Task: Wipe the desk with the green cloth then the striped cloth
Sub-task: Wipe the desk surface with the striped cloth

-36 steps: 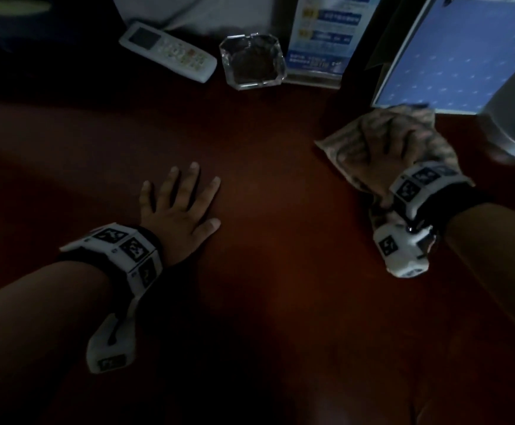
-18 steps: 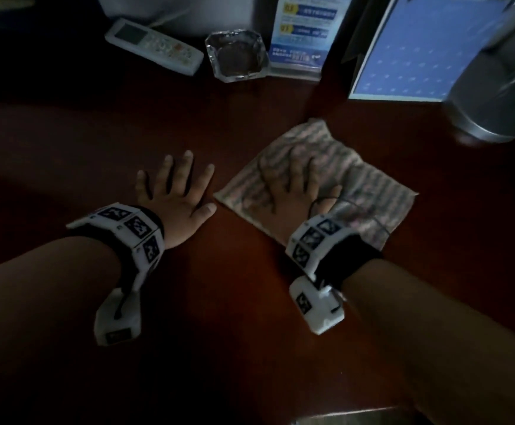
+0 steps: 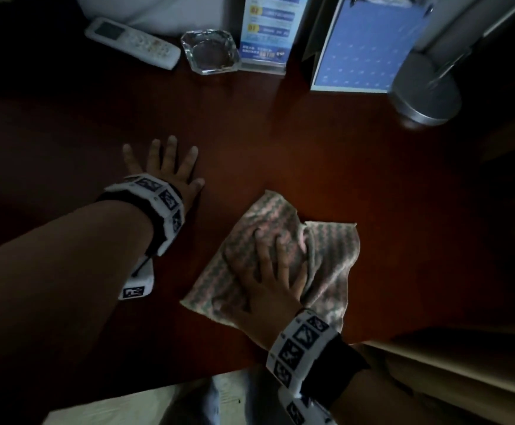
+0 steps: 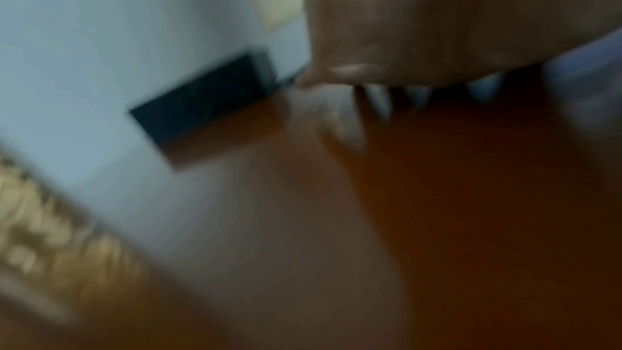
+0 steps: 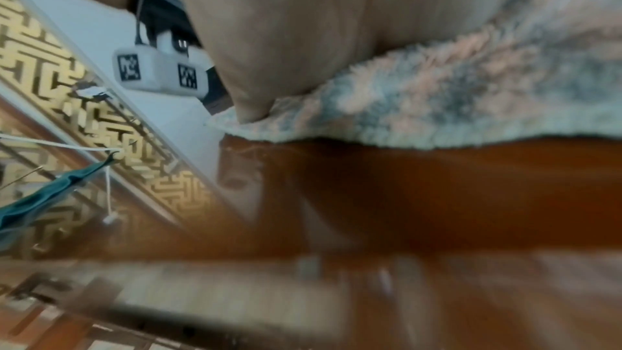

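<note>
The striped pink-and-grey cloth (image 3: 326, 256) lies rumpled on the dark red-brown desk (image 3: 280, 148), close to its near edge. My right hand (image 3: 271, 271) presses flat on the cloth with fingers spread; the right wrist view shows the palm on the fluffy striped cloth (image 5: 454, 100) over the desk (image 5: 437, 196). My left hand (image 3: 165, 167) rests flat on the bare desk to the left, fingers straight and spread, holding nothing. In the blurred left wrist view the left hand (image 4: 421, 36) lies on the wood. No green cloth shows on the desk.
Along the back edge stand a white remote (image 3: 132, 42), a glass ashtray (image 3: 210, 52), a blue sign in a clear stand (image 3: 265, 35), a blue folder (image 3: 369, 47) and a round metal base (image 3: 425, 93). The desk's near edge (image 3: 280, 360) runs just behind my right wrist.
My right hand has dragged the striped cloth from the back right, past the middle, toward the near edge, and the cloth has bunched. The left hand stayed flat on the desk.
</note>
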`<state>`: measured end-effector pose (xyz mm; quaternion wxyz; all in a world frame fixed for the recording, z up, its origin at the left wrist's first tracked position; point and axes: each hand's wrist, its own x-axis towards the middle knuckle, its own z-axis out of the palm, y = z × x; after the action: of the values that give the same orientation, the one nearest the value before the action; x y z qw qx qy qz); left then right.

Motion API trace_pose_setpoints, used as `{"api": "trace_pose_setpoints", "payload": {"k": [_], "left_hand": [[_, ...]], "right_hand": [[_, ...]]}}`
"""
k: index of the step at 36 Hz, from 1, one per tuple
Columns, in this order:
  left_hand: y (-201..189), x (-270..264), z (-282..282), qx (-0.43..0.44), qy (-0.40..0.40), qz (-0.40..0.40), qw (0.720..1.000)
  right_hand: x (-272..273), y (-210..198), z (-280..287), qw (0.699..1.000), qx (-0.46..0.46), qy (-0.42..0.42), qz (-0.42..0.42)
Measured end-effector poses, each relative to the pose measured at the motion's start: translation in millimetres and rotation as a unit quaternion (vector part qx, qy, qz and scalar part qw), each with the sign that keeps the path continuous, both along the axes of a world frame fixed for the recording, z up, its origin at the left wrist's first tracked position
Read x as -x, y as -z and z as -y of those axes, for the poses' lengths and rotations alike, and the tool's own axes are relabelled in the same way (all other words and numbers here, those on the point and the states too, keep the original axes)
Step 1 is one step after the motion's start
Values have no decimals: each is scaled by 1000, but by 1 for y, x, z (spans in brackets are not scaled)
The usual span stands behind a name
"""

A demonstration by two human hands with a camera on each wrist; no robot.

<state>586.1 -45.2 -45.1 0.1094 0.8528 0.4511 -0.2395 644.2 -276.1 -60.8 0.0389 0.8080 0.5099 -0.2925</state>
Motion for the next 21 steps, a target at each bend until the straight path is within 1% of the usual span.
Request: {"api": "trace_pose_setpoints", "payload": {"k": [2,3,7,11,15,18,21], "left_hand": [[-6,-10,14,-27,17,-10,999],[-9,-16,23,-25,25,0,999],[-8,-28,62,29,41,55,997],[6,-25,75,82,22,62,994],[12,-24,76,89,14,52,995],[8,-28,74,115,4,30,993],[5,-29,72,132,2,16,991]], "right_hand": [[0,-2,4,1000,-1,5,-16],[0,-3,5,1000,-3,10,-22],[0,-2,6,1000,7,17,-24],[-6,-1,3,999,-2,42,-6],[-32,3,-1,998,-13,48,25],[-61,1,-11,997,-18,46,53],[-92,-8,-18,995,-19,15,92]]}}
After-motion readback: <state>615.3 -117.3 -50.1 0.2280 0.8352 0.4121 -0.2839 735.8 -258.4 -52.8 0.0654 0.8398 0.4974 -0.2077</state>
